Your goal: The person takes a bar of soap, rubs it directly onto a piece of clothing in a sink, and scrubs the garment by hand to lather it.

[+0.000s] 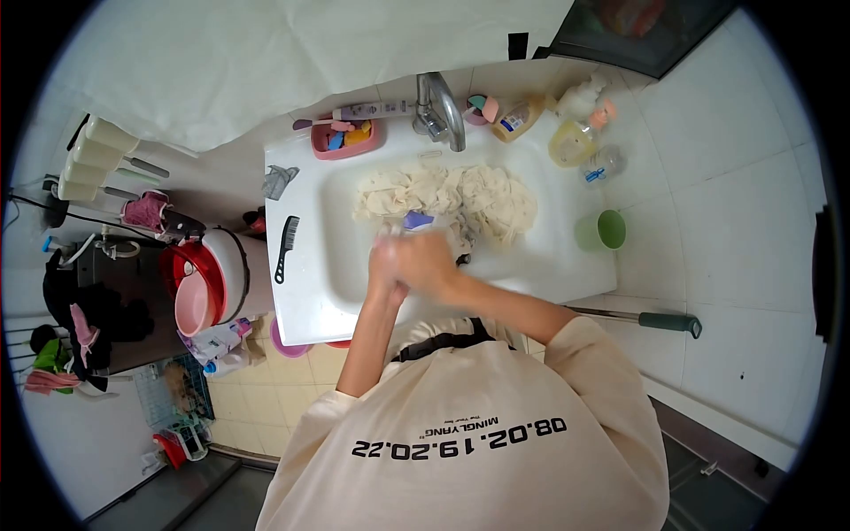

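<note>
Behind the basin (340,252) stand a faucet (430,122) and pink tray (348,154); a comb (284,251) lies left of it, a green cup (611,230) right. Within the basin, cream cloth (501,200) lies just beyond a person's hands (427,265), pressed together in a blur, any grasp impossible to tell.

Passable over the left slope of the white sink (314,308), between the black comb (284,251) and the left hand (386,258). Blocked in the middle by the heaped cream cloth (496,202), and at the back by the overhanging faucet (452,115). Hemmed at right by the pump bottle (572,144) and green cup (611,230). Roomy between that cup and the right hand (428,265). Hard to judge beneath both blurred hands.
</note>
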`<state>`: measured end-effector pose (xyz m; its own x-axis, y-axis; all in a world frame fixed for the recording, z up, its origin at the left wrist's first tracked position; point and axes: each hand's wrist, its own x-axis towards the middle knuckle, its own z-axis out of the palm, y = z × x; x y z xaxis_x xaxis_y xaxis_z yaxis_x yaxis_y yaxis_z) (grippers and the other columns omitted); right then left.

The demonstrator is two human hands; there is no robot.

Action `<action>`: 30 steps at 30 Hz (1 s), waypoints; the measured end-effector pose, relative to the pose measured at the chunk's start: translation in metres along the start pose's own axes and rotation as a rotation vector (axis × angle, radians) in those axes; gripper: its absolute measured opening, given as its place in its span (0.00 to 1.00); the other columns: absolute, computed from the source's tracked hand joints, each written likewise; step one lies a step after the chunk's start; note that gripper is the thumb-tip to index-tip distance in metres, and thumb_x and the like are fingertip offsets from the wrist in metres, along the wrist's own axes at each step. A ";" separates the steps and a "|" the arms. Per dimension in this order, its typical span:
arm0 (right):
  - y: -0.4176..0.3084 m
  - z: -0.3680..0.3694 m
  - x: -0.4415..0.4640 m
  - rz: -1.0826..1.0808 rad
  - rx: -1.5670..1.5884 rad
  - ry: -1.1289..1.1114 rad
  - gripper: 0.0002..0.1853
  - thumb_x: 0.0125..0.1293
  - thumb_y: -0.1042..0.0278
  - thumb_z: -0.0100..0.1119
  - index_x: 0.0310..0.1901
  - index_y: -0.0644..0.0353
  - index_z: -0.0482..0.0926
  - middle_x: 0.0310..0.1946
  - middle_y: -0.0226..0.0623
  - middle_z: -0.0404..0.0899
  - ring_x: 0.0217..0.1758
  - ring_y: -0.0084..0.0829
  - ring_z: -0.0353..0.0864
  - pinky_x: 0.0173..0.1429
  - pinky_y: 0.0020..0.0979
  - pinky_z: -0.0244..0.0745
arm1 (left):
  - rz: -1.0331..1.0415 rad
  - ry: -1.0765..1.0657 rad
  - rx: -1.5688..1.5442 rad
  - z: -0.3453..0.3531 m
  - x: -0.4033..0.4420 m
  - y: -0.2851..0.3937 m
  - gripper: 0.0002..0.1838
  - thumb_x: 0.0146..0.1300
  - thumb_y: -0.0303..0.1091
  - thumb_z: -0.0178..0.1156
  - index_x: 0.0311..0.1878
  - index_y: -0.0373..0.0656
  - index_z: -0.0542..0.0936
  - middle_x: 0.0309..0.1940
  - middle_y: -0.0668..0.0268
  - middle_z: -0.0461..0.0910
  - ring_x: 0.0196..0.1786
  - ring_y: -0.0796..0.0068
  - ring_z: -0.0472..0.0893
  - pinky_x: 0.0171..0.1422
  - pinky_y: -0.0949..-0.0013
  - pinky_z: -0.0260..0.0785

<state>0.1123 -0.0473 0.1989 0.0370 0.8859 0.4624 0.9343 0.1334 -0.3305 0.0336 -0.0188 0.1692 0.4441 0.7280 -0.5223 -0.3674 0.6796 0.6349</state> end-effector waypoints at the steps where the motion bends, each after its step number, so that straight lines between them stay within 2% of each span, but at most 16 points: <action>1: -0.005 -0.001 -0.007 -0.087 0.145 0.040 0.18 0.57 0.62 0.47 0.12 0.58 0.67 0.08 0.38 0.67 0.12 0.35 0.71 0.15 0.34 0.65 | -0.024 0.022 -0.064 -0.003 -0.005 0.000 0.22 0.63 0.47 0.39 0.54 0.44 0.63 0.46 0.66 0.69 0.46 0.74 0.71 0.47 0.70 0.67; 3: 0.016 0.005 0.005 -0.142 0.058 -0.024 0.18 0.58 0.63 0.47 0.12 0.58 0.68 0.08 0.38 0.68 0.12 0.35 0.71 0.16 0.34 0.65 | -0.054 0.044 -0.135 -0.003 -0.005 -0.006 0.21 0.63 0.47 0.39 0.53 0.44 0.64 0.45 0.65 0.69 0.47 0.73 0.71 0.48 0.69 0.67; 5: 0.035 0.011 0.020 0.158 -0.104 -0.129 0.17 0.56 0.63 0.48 0.12 0.57 0.68 0.08 0.38 0.68 0.11 0.34 0.71 0.15 0.33 0.65 | 0.013 -0.055 0.066 -0.001 0.004 -0.011 0.21 0.62 0.50 0.40 0.50 0.44 0.66 0.40 0.65 0.72 0.42 0.73 0.74 0.44 0.66 0.69; 7: 0.029 0.016 0.009 0.120 -0.023 -0.030 0.17 0.57 0.63 0.47 0.12 0.54 0.70 0.06 0.34 0.67 0.10 0.30 0.71 0.14 0.30 0.65 | 0.025 -0.015 0.037 -0.003 0.003 -0.007 0.20 0.63 0.49 0.40 0.49 0.44 0.66 0.39 0.65 0.73 0.41 0.73 0.74 0.44 0.66 0.69; 9: 0.003 -0.001 -0.007 -0.059 0.067 -0.023 0.17 0.56 0.64 0.46 0.12 0.58 0.68 0.09 0.39 0.69 0.12 0.36 0.71 0.16 0.33 0.65 | 0.031 0.018 0.008 -0.002 0.002 -0.004 0.19 0.63 0.48 0.40 0.48 0.44 0.67 0.38 0.65 0.73 0.40 0.73 0.74 0.44 0.66 0.69; 10: -0.003 -0.008 -0.006 0.010 0.151 0.017 0.18 0.56 0.63 0.46 0.11 0.58 0.68 0.09 0.39 0.69 0.12 0.36 0.71 0.16 0.33 0.65 | 0.014 0.039 0.001 0.000 0.000 -0.005 0.19 0.63 0.48 0.40 0.46 0.44 0.68 0.38 0.65 0.73 0.40 0.73 0.74 0.43 0.66 0.69; 13: 0.039 0.006 0.009 0.026 -0.082 -0.006 0.17 0.57 0.64 0.47 0.12 0.55 0.70 0.07 0.37 0.68 0.10 0.34 0.70 0.15 0.31 0.65 | -0.032 -0.007 0.070 0.004 0.009 -0.010 0.19 0.62 0.48 0.42 0.46 0.42 0.68 0.38 0.65 0.73 0.41 0.74 0.73 0.44 0.67 0.69; 14: 0.043 0.008 0.011 0.255 0.035 -0.067 0.15 0.57 0.64 0.46 0.14 0.56 0.70 0.10 0.38 0.70 0.11 0.34 0.70 0.15 0.31 0.65 | -0.053 -0.070 0.155 0.005 0.012 -0.010 0.21 0.61 0.48 0.43 0.47 0.41 0.67 0.39 0.65 0.72 0.42 0.74 0.73 0.45 0.68 0.68; 15: 0.040 0.008 0.004 0.242 0.035 -0.069 0.15 0.57 0.64 0.46 0.14 0.56 0.70 0.10 0.38 0.70 0.11 0.34 0.70 0.15 0.31 0.65 | -0.043 -0.067 0.146 0.004 0.012 -0.010 0.21 0.61 0.48 0.43 0.47 0.41 0.67 0.39 0.65 0.72 0.42 0.74 0.73 0.45 0.68 0.68; 17: 0.024 0.001 -0.012 0.004 0.046 -0.057 0.16 0.59 0.64 0.44 0.15 0.57 0.71 0.11 0.38 0.70 0.12 0.35 0.71 0.15 0.32 0.64 | -0.017 0.044 0.122 0.007 0.008 -0.006 0.22 0.62 0.48 0.42 0.47 0.38 0.67 0.38 0.65 0.73 0.41 0.76 0.73 0.43 0.70 0.68; 21: 0.036 0.001 -0.007 -0.138 0.022 -0.001 0.18 0.59 0.63 0.43 0.14 0.58 0.70 0.09 0.41 0.69 0.11 0.38 0.70 0.15 0.33 0.64 | 0.014 0.080 0.174 0.012 0.007 -0.012 0.18 0.63 0.44 0.40 0.47 0.41 0.67 0.37 0.64 0.72 0.40 0.73 0.74 0.43 0.67 0.69; 23: 0.047 0.006 0.003 0.304 0.081 -0.064 0.18 0.58 0.63 0.45 0.12 0.58 0.69 0.08 0.40 0.68 0.10 0.36 0.69 0.15 0.34 0.64 | -0.080 0.000 0.133 0.013 0.013 -0.015 0.19 0.63 0.44 0.41 0.49 0.40 0.67 0.39 0.64 0.72 0.41 0.73 0.74 0.44 0.70 0.68; 25: 0.028 0.004 -0.010 0.181 0.016 -0.003 0.19 0.58 0.63 0.46 0.11 0.57 0.69 0.07 0.40 0.67 0.10 0.36 0.69 0.15 0.34 0.64 | -0.035 0.006 0.094 0.012 0.012 -0.011 0.20 0.63 0.45 0.41 0.48 0.39 0.67 0.39 0.64 0.72 0.41 0.74 0.73 0.43 0.71 0.68; 28: 0.021 0.003 -0.019 0.005 0.117 0.053 0.20 0.59 0.62 0.46 0.10 0.59 0.68 0.07 0.41 0.67 0.10 0.37 0.70 0.16 0.33 0.64 | 0.016 0.008 0.043 0.010 0.009 -0.011 0.23 0.63 0.48 0.40 0.47 0.36 0.68 0.39 0.64 0.73 0.40 0.77 0.73 0.41 0.73 0.67; 29: 0.033 0.010 -0.013 0.004 0.114 0.050 0.20 0.59 0.62 0.46 0.10 0.59 0.68 0.07 0.41 0.67 0.10 0.37 0.70 0.16 0.33 0.64 | -0.024 0.033 0.073 0.009 0.013 -0.016 0.22 0.62 0.48 0.41 0.46 0.37 0.69 0.38 0.65 0.73 0.39 0.76 0.74 0.40 0.74 0.68; 30: 0.044 0.016 -0.006 0.120 0.059 -0.001 0.19 0.58 0.62 0.48 0.10 0.58 0.68 0.07 0.40 0.67 0.10 0.36 0.70 0.16 0.33 0.64 | -0.065 0.059 0.101 0.008 0.016 -0.020 0.21 0.62 0.47 0.43 0.45 0.38 0.69 0.37 0.66 0.73 0.37 0.76 0.74 0.39 0.75 0.68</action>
<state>0.1476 -0.0399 0.1680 0.1471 0.8976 0.4156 0.9008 0.0520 -0.4310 0.0545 -0.0221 0.1526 0.4143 0.6887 -0.5950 -0.2538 0.7152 0.6512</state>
